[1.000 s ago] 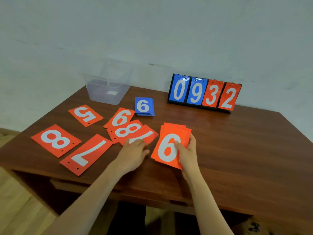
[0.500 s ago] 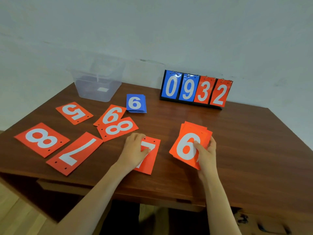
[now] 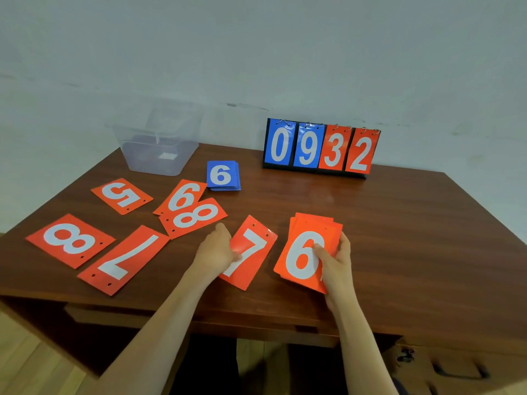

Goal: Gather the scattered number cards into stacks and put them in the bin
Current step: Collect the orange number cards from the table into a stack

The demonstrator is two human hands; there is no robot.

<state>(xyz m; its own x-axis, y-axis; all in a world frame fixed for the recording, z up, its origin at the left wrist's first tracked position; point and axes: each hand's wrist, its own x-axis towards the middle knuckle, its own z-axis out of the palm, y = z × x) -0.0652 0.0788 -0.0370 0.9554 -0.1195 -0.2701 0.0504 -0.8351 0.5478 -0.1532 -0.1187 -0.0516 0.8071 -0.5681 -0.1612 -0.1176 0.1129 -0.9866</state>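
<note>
Pinching a red 7 card [image 3: 250, 252] at its edge, the left hand [image 3: 215, 250] lifts it; the right hand [image 3: 335, 260] clamps the red stack [image 3: 309, 252], thumb on top.

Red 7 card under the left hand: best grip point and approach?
Take the red 7 card by its near short edge, coming from the table's front side. It lies flat, so slide it to the table edge until fingers can pinch it.
</note>
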